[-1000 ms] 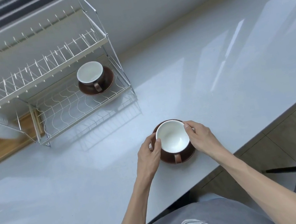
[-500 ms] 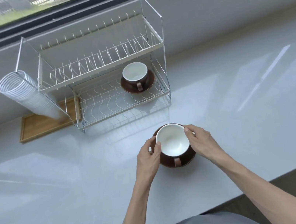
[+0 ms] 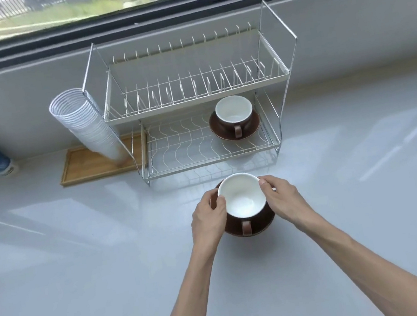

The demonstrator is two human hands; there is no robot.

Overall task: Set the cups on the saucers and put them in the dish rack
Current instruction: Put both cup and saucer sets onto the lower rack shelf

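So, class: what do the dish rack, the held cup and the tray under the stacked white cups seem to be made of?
Dish rack: thin metal wire, shiny, probably chromed or steel; it glints and you see through it.
Held cup: likely glazed ceramic, glossy white inside, brown outside, with a thick rim.
Tray: looks like wood or bamboo, a warm tan colour with a matte finish.

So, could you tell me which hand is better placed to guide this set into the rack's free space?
Left hand, probably: the lower tier's free space lies left of the racked cup.
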